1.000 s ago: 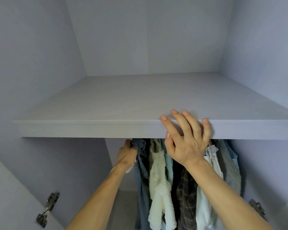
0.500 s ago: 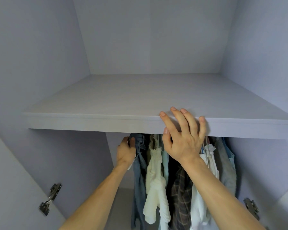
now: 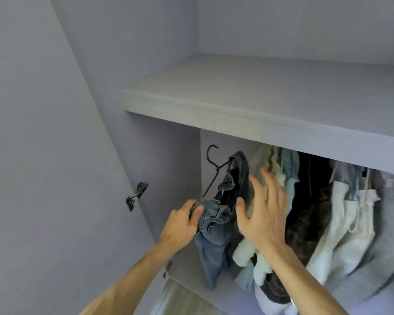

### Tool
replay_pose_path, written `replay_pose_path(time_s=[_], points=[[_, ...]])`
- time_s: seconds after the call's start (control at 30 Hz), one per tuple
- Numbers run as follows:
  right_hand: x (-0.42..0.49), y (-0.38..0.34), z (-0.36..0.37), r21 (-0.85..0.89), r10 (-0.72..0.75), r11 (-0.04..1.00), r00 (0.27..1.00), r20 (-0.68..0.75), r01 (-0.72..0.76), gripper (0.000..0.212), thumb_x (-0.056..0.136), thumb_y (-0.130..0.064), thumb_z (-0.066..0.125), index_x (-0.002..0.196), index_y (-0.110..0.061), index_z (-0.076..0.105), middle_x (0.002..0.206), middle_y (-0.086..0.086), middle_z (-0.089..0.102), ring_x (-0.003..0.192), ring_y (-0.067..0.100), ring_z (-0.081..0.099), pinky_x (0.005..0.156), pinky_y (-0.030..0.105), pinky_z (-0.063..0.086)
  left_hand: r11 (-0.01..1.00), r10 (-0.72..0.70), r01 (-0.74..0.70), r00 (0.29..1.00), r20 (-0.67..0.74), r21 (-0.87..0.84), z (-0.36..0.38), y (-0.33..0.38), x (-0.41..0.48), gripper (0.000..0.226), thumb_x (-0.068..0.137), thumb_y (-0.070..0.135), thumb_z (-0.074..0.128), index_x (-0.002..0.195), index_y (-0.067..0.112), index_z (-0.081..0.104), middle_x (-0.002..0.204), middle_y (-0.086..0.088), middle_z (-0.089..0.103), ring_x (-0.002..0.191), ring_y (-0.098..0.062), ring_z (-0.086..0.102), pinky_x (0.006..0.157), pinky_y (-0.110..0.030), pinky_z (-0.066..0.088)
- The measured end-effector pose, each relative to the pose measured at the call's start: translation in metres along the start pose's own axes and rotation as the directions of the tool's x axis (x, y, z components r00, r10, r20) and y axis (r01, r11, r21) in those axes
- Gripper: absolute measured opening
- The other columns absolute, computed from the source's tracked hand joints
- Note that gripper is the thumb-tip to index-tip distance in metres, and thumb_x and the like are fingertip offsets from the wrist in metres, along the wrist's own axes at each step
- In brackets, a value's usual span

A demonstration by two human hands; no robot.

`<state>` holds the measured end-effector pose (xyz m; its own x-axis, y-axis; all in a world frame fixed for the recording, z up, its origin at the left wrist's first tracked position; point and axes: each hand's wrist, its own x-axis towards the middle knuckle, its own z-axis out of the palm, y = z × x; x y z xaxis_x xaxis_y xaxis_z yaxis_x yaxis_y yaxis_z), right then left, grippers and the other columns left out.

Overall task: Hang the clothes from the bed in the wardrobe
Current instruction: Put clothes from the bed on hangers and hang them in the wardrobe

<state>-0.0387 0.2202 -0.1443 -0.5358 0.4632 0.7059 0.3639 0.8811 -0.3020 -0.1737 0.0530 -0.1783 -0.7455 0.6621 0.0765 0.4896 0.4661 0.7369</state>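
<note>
Inside the wardrobe, the left hand grips the bunched waistband of a pair of jeans draped over a black hanger. The hanger is tilted, and its hook stands free in the air below the shelf. The right hand, fingers spread and straight, lies against the hanging clothes just right of the jeans. A metal hinge sits on the left wall.
</note>
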Motion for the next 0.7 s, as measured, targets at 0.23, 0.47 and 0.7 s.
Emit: replay_pose_path(time_s=[0.23,0.47,0.7], points=[[-0.027,-0.064,0.063,0.218,-0.16,0.975,0.821,0.548,0.045,0.073,0.095,-0.07,0.015,0.133,-0.022,0.055,0.144,0.001,0.05,0.14,0.025,0.033,0.115,0.047,0.026,0.932,-0.171,0.151,0.985,0.035,0.329,-0.049,-0.053,-0.131,0.036,0.103,0.052,0.035,0.126,0.028,0.048,0.087,-0.009,0.072,0.083,-0.033,0.064,0.071,-0.039,0.049],[-0.136,-0.175,0.069,0.672,-0.571,0.731,0.645,0.507,0.119,0.044,0.1,-0.05,0.033,0.069,-0.02,0.04,0.065,-0.015,0.038,0.065,0.018,0.04,0.071,0.033,0.03,0.796,-0.338,0.392,0.92,-0.2,0.46,-0.085,-0.069,-0.316,0.037,0.099,0.055,0.033,0.119,0.03,0.051,0.09,-0.003,0.073,0.082,-0.033,0.067,0.066,-0.037,0.051],[-0.257,-0.291,0.008,0.943,-0.892,0.296,0.399,0.215,0.155,0.05,0.101,-0.053,0.033,0.066,-0.019,0.045,0.065,-0.009,0.039,0.063,0.015,0.036,0.071,0.031,0.024,0.566,-0.608,0.767,0.636,-0.476,0.302,-0.087,-0.031,-0.502,0.032,0.091,0.058,0.045,0.096,0.029,0.058,0.093,0.008,0.063,0.087,-0.016,0.062,0.067,-0.03,0.046]])
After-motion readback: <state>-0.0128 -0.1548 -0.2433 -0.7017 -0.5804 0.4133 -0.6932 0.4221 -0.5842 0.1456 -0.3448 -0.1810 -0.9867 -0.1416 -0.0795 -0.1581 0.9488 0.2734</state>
